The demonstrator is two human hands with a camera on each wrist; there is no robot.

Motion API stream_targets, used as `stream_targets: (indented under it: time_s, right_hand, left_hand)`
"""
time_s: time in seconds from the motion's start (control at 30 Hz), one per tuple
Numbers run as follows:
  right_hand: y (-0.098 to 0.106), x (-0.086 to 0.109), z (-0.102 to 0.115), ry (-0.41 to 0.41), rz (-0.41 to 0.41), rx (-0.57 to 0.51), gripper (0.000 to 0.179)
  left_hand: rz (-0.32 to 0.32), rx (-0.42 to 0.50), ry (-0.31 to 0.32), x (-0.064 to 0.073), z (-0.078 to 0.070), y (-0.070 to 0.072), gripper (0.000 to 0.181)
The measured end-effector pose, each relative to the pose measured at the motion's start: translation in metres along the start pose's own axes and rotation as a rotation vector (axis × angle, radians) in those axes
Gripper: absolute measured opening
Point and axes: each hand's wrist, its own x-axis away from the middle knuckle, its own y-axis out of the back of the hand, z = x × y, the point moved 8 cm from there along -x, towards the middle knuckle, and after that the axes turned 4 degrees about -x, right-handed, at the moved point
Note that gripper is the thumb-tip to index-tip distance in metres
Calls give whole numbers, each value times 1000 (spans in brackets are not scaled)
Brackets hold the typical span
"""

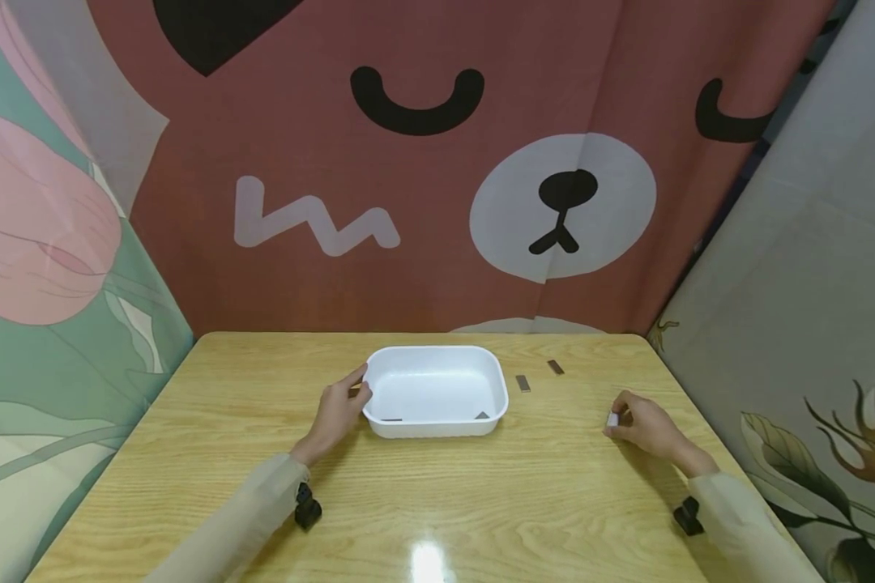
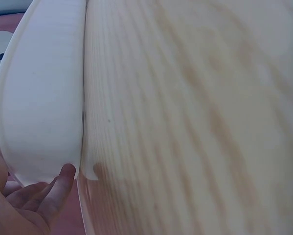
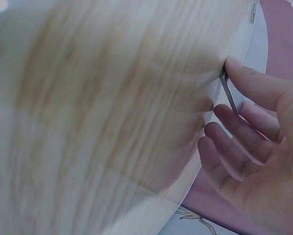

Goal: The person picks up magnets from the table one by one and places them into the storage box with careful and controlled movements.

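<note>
A white plastic tub (image 1: 435,429) with rounded corners stands on the wooden table. My left hand (image 1: 339,413) grips its left end, the thumb at the rim and the fingers against the outer wall (image 2: 43,112). Off to the right, my right hand (image 1: 645,423) pinches a small thin flat piece (image 1: 612,419) between thumb and fingers, low over the table. Seen from the right wrist, this piece (image 3: 228,93) is a grey, narrow edge beneath the thumb. Inside the tub lie two small dark pieces, one a flat sliver (image 1: 391,419) and one a pointed shape (image 1: 483,415).
Two small brown-grey rectangular pieces (image 1: 522,383) (image 1: 556,367) lie on the table right of the tub. A printed curtain (image 1: 299,291) hangs along the table's back edge, with more patterned cloth on both sides. Black wrist cameras (image 1: 307,508) sit under the sleeves.
</note>
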Motion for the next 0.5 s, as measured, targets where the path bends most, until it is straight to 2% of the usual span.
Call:
stream_targets:
  time_s: [0.5]
  right_hand:
    - [2,1,3,6,-18,-33,21]
  left_hand:
    - [4,-20,9,0,-2,0,46]
